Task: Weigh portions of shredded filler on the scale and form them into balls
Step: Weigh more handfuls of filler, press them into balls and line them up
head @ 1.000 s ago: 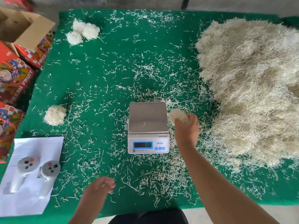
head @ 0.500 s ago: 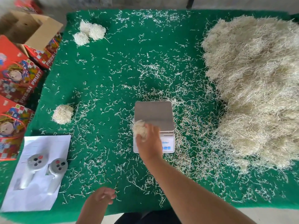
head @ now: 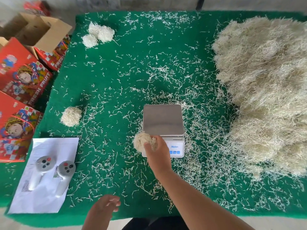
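Red fruit boxes [head: 21,77] stand at far left. Left hand [head: 106,205] hovers low, fingers loosely curled, holding nothing. Right hand [head: 156,153] grips a filler clump [head: 142,143] at the scale [head: 163,120] front-left corner. Bulk filler pile [head: 265,90] lies right.

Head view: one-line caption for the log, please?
Right hand holds a filler clump beside the bare scale; left hand idle.
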Tool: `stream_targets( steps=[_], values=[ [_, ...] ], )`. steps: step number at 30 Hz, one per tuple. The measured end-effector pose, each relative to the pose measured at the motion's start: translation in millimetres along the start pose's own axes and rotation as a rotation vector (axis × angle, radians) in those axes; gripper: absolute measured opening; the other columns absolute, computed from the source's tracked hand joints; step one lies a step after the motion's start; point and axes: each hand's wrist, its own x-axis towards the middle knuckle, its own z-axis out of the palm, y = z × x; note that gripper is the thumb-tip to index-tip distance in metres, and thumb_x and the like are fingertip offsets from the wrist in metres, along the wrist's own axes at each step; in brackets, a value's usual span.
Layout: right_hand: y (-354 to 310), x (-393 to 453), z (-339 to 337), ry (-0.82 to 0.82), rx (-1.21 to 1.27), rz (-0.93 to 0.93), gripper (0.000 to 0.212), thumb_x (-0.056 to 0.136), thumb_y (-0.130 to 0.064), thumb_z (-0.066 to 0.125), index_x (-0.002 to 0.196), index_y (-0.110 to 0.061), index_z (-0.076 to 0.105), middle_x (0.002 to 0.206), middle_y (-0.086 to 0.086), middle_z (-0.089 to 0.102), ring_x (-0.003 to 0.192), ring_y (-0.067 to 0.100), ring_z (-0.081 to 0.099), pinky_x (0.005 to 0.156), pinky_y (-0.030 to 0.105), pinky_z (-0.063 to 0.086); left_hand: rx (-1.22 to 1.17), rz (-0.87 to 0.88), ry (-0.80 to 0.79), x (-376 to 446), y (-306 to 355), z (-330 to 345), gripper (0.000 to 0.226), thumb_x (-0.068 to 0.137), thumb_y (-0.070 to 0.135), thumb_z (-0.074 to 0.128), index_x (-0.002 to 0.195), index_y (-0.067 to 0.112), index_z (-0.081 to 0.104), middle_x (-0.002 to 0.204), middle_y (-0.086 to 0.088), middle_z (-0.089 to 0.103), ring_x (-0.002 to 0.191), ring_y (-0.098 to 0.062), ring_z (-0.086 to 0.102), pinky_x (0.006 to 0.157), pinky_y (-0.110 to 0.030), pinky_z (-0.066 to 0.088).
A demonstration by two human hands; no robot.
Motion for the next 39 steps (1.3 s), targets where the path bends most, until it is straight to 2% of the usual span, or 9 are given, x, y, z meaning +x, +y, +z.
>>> stream_targets(
  steps=[4,8,12,17,25,28,31,35,39],
  values=[
    [-13.6,-11.9,-2.9,-0.219,0.116,0.100,0.052,0.097,-0.033,0.061,0.147,-0.021,0.051,0.072,-0.007,0.055,0.052,0.009,0.046,0.046,0.015,0.040,-0.117,0.245,0.284,-0.2,43.9,-6.8,0.022,0.091,0.014,0.079,0.113,0.016,0.073,0.113,-0.006,0.075,0.099,-0.022,0.075,0.087,-0.039,0.061],
    [-37.2,-32.4,-5.5,-0.448,0.248,0.231,0.015,0.094,-0.030,0.068,0.108,-0.024,0.069,0.106,0.011,0.072,0.104,0.030,0.072,0.081,0.034,0.064,-0.262,0.382,0.172,-4.1,116.8,-10.1,0.041,0.107,0.051,0.044,0.148,0.046,0.044,0.148,0.020,0.049,0.128,-0.002,0.052,0.106,-0.034,0.044],
    [-56.3,-56.2,-1.0,-0.597,0.500,0.353,0.030,0.094,-0.022,0.061,0.115,-0.005,0.072,0.103,0.008,0.077,0.092,0.020,0.072,0.074,0.026,0.059,-0.010,0.560,0.411,-4.3,157.3,2.7,0.039,0.097,0.066,0.038,0.100,0.039,0.066,0.101,0.025,0.064,0.096,0.006,0.059,0.077,-0.020,0.042],
    [-66.9,-77.6,-19.4,-0.677,0.785,0.456,0.024,0.097,-0.016,0.048,0.091,-0.007,0.070,0.080,0.004,0.061,0.072,0.015,0.057,0.068,0.026,0.053,0.038,0.668,0.692,-5.6,154.6,6.0,0.047,0.103,0.048,0.048,0.061,0.028,0.041,0.057,0.010,0.045,0.057,-0.009,0.046,0.050,-0.027,0.029],
    [-87.3,-88.3,-18.4,-0.638,0.972,0.719,0.077,0.100,-0.075,0.040,0.135,-0.013,0.069,0.135,0.010,0.071,0.126,0.025,0.067,0.114,0.045,0.048,-0.240,0.578,0.522,-24.1,160.8,11.8,0.036,0.102,0.026,0.045,0.125,0.048,0.062,0.060,0.007,0.062,0.045,-0.007,0.050,0.042,-0.014,0.037],
    [-98.4,-91.9,-8.6,-0.587,0.966,0.760,0.077,0.095,-0.079,0.046,0.127,-0.016,0.075,0.128,0.006,0.075,0.117,0.019,0.072,0.108,0.038,0.052,-0.221,0.572,0.493,-34.0,159.0,15.4,0.050,0.097,0.032,0.035,0.141,0.049,0.049,0.109,0.020,0.069,0.095,0.001,0.064,0.081,-0.022,0.052],
    [-99.7,-98.5,11.2,-0.531,0.917,0.671,0.068,0.099,-0.074,0.045,0.130,-0.020,0.074,0.124,0.003,0.076,0.119,0.018,0.071,0.115,0.040,0.047,0.004,0.519,0.540,-23.7,150.3,-3.3,0.060,0.090,0.026,0.030,0.143,0.034,0.058,0.157,0.011,0.046,0.150,-0.014,0.032,0.123,-0.052,0.026],
    [-86.1,-99.0,42.6,-0.382,0.739,0.591,0.053,0.100,-0.061,0.056,0.110,-0.013,0.078,0.109,0.007,0.080,0.105,0.023,0.076,0.104,0.050,0.056,0.029,0.499,0.590,-17.4,134.3,-7.9,0.054,0.097,0.033,0.030,0.138,0.025,0.063,0.151,0.001,0.057,0.146,-0.024,0.042,0.120,-0.055,0.031],
    [-70.1,-62.5,39.9,-0.310,0.291,0.330,0.038,0.098,-0.044,0.059,0.086,-0.008,0.069,0.067,0.003,0.061,0.054,0.014,0.056,0.054,0.031,0.050,-0.308,0.315,0.443,-12.6,121.8,3.3,0.033,0.106,0.057,0.035,0.104,0.046,0.065,0.096,0.023,0.071,0.101,-0.012,0.066,0.078,-0.031,0.048]
  ],
)
